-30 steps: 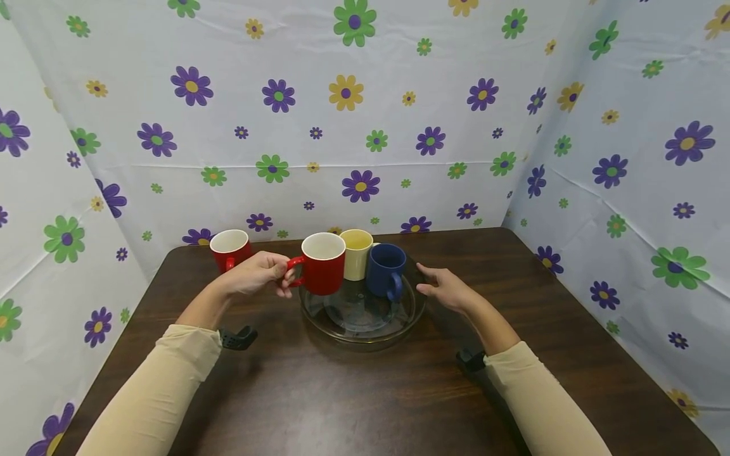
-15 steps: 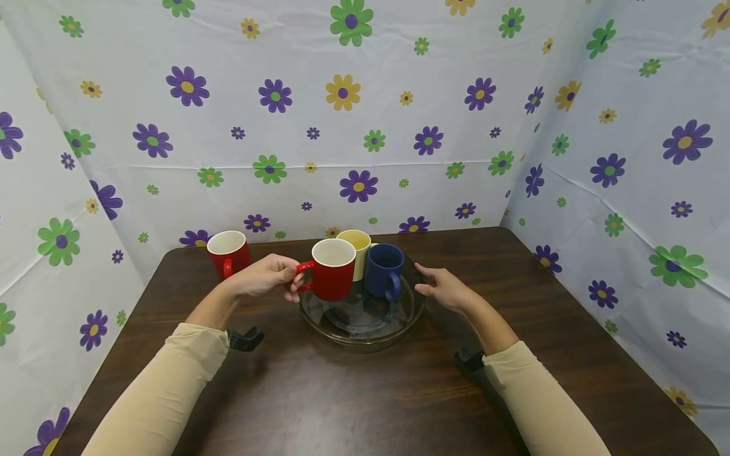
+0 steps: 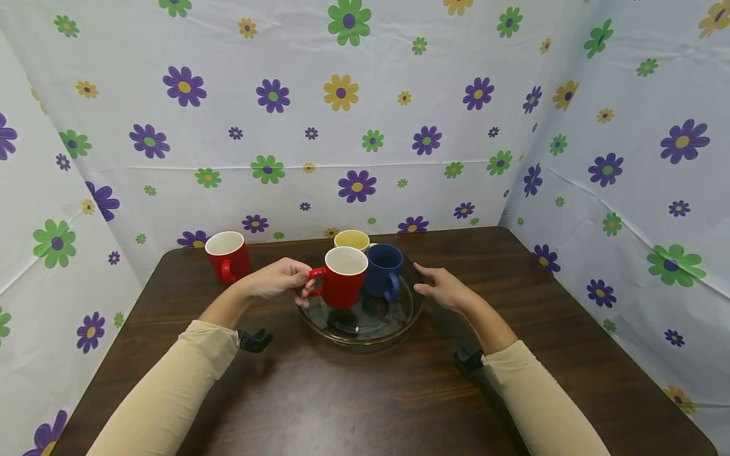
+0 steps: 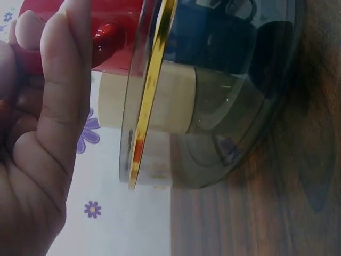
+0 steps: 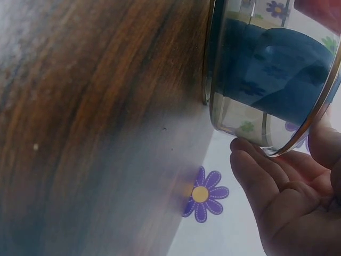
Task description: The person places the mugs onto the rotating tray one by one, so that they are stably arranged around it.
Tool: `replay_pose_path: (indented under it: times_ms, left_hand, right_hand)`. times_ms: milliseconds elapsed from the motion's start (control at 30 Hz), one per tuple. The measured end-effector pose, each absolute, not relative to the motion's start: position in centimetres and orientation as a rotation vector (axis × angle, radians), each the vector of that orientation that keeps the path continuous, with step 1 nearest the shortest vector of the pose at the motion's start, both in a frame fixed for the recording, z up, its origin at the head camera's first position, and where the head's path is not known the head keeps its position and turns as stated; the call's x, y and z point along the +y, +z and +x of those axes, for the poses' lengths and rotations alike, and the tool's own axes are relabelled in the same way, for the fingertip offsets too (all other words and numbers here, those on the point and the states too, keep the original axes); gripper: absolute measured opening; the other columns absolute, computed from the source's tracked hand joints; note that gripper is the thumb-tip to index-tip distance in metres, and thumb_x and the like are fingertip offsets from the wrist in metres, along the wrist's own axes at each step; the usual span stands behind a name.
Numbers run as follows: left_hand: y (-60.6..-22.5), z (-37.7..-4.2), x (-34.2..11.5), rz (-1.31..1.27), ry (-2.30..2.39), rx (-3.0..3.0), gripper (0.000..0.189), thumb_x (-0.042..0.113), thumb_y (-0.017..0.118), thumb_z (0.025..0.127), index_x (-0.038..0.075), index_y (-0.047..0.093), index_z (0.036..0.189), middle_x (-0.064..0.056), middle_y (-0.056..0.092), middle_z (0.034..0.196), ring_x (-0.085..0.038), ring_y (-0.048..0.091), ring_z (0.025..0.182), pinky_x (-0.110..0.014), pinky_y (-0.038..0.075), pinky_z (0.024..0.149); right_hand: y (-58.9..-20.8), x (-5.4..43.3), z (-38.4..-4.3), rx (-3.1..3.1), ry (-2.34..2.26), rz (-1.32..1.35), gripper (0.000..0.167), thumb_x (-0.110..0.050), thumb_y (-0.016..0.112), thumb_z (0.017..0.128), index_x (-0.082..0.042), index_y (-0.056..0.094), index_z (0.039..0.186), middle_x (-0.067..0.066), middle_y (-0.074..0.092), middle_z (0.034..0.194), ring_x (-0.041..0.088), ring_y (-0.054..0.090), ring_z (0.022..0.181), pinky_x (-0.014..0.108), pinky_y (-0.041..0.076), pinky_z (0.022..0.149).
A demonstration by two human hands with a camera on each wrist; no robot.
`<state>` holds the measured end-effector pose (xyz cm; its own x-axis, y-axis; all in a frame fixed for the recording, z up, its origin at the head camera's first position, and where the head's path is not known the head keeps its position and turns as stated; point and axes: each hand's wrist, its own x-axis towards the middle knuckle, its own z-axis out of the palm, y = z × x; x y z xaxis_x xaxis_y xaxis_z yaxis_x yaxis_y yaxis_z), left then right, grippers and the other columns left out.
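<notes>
My left hand (image 3: 281, 280) pinches the handle of a red mug (image 3: 345, 278) with a white inside, held over the left front part of a round glass tray (image 3: 365, 332). In the left wrist view, the tray's gold rim (image 4: 152, 85) crosses in front of the mug. A yellow mug (image 3: 352, 239) stands at the back of the tray, partly hidden behind the red one. Beside it stands a blue mug (image 3: 383, 269), its handle toward me. My right hand (image 3: 447, 289) is at the tray's right side, fingers extended against the glass wall (image 5: 266, 120).
Another red mug (image 3: 228, 255) stands on the dark wooden table (image 3: 353, 405) at the back left, outside the tray. A white flowered sheet (image 3: 319, 114) hangs behind the table and along both sides.
My left hand has carried the red mug to the right and slightly toward me, so it now covers more of the yellow mug. The right hand stays at the tray's side.
</notes>
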<state>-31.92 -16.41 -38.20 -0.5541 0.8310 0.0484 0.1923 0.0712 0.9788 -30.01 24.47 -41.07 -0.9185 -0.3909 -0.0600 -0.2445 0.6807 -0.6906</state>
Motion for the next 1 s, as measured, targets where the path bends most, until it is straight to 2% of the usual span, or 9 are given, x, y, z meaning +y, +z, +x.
replay_pose_path:
  times_ms: [233,467,733,1000]
  left_hand:
    - [-38.4,-31.7,-15.3,0.963,1.491,1.823,0.048,0.027,0.055,0.102,-0.019,0.051,0.092,-0.004,0.062,0.076,-0.015,0.071,0.072,-0.032,0.063,0.073]
    - [-38.8,-31.5,-14.7,0.886,1.463,1.833,0.040,0.023,0.056,0.102,-0.015,0.055,0.091,-0.006,0.063,0.077,-0.016,0.070,0.071,-0.033,0.063,0.073]
    - [-39.6,-31.6,-13.9,0.909,1.427,1.823,0.041,0.024,0.056,0.102,-0.016,0.055,0.091,-0.007,0.064,0.077,-0.015,0.069,0.070,-0.032,0.062,0.071]
    - [-39.5,-31.6,-13.0,0.895,1.359,1.863,0.032,0.013,0.051,0.106,-0.013,0.057,0.089,-0.008,0.065,0.076,-0.017,0.068,0.070,-0.030,0.061,0.068]
  right_hand:
    - [-41.2,24.5,-30.1,2.694,-1.069,-0.517,0.061,-0.015,0.058,0.104,0.005,0.032,0.155,0.031,0.032,0.156,0.053,0.036,0.140,0.061,0.034,0.113]
    - [-41.2,24.5,-30.2,2.683,-1.068,-0.500,0.061,-0.016,0.058,0.104,0.003,0.031,0.156,0.030,0.031,0.157,0.052,0.035,0.140,0.060,0.034,0.113]
    - [-41.2,24.4,-30.2,2.676,-1.067,-0.504,0.062,-0.016,0.058,0.104,0.004,0.030,0.156,0.030,0.030,0.157,0.052,0.035,0.141,0.060,0.034,0.114]
    - [-41.1,24.4,-30.3,2.690,-1.069,-0.506,0.061,-0.015,0.059,0.104,0.004,0.032,0.155,0.030,0.032,0.157,0.052,0.036,0.140,0.060,0.033,0.114]
